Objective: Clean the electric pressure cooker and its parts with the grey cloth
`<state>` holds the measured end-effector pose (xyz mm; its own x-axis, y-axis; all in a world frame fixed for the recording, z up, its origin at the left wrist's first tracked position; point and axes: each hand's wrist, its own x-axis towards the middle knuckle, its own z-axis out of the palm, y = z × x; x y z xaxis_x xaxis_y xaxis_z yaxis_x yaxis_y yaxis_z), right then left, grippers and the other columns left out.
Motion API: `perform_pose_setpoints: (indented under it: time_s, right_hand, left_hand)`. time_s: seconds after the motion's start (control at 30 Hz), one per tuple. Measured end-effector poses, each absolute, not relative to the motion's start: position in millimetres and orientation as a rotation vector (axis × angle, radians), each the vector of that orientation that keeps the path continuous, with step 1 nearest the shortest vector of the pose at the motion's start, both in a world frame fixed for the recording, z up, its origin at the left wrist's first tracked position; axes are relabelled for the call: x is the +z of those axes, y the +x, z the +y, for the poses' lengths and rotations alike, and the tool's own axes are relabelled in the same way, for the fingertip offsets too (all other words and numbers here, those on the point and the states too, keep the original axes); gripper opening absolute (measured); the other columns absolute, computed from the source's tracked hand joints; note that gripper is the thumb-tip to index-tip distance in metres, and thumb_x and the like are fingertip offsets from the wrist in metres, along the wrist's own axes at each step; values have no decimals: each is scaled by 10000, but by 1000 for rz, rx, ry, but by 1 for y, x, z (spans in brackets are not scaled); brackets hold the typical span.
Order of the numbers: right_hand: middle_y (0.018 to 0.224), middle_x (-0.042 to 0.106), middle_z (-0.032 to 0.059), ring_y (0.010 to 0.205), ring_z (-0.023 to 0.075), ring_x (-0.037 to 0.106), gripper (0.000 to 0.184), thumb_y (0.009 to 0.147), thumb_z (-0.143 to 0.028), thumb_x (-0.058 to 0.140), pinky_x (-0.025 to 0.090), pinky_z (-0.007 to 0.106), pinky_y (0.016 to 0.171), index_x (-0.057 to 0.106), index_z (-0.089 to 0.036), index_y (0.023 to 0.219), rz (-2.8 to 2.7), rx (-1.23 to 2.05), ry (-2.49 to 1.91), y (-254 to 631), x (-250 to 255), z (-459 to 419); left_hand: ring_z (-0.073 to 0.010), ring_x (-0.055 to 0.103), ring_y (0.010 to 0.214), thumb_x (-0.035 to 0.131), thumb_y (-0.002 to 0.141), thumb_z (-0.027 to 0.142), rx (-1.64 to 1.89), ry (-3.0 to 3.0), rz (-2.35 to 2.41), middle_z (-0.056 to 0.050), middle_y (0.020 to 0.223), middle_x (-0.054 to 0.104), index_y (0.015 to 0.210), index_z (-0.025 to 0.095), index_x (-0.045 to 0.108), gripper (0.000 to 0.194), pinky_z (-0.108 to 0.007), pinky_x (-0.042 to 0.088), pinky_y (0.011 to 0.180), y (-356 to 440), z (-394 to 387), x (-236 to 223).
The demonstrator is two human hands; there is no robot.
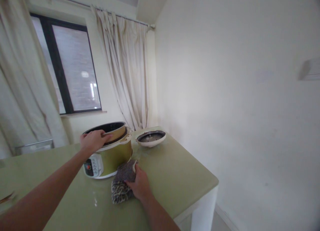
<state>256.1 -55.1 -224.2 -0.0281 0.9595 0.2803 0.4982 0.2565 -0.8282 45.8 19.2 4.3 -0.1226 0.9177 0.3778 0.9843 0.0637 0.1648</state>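
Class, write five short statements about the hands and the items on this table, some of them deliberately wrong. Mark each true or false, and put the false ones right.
1. The left hand grips the inner pot at its rim. True.
2. The right hand holds a patterned cloth. True.
3. The patterned cloth is inside the inner pot. False: it is outside, in front of the cooker.
4. The lid lies on the table with its dark side up. True.
5. In the picture, the lid is to the left of the cooker. False: it is to the right.
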Motion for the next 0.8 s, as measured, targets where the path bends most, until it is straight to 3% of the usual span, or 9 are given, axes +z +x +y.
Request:
perform_pose_setpoints:
  time_s: [0.13,0.23,0.37,0.47,0.6,0.7,0.8]
  right_hand:
    - [1361,720,132,1286,348,669,833,737,-247,904,500,447,1118,586,-232,1507,-1656,661,-1398,254,-231,-50]
    - [1387,708,138,1309,346,659,835,748,-252,898,494,445,1133,573,-220,1517,-1647,667,-1387,255,-232,-49]
    - [1413,697,163,1346,364,641,823,754,-245,887,476,464,1169,567,-183,1509,-1639,675,-1357,257,-230,-47]
    - [1489,651,182,1409,364,599,841,754,-221,869,432,477,1224,536,-170,1525,-1592,657,-1353,259,-231,-43]
    - [1505,627,212,1419,349,595,797,771,-211,792,441,468,1227,514,-123,1513,-1424,586,-1363,265,-228,-40]
    - [1499,600,263,1406,358,596,792,807,-240,711,462,495,1201,443,-72,1534,-1285,541,-1385,273,-227,-45]
    - [1471,586,268,1388,375,588,753,855,-301,633,475,567,1164,400,-98,1542,-1320,411,-1399,283,-230,-58]
  left_hand:
    - [-352,690,1040,496,913,687,-953,-1731,-2106,-150,961,776,1086,133,772,643,-520,453,995,37,13,30]
    - [-295,676,871,562,856,743,-1444,-1449,-2005,-93,830,725,1080,170,776,652,-454,459,807,24,-3,50]
    - [-228,604,677,721,809,590,-1930,-1283,-1654,10,641,609,917,306,776,309,-408,380,649,11,-54,61]
    - [-191,542,580,768,820,485,-1839,-1404,-1553,30,593,581,859,297,763,192,-366,371,581,21,-107,39]
    - [-143,537,546,849,826,437,-1473,-1593,-1033,35,587,599,718,236,662,295,-312,404,581,47,-168,-17]
    - [-136,508,522,885,810,269,-1305,-1718,-809,52,569,581,754,224,627,268,-306,384,581,58,-197,-61]
    - [-147,533,539,884,806,190,-1295,-1788,-729,40,592,606,819,213,623,262,-311,383,589,59,-212,-95]
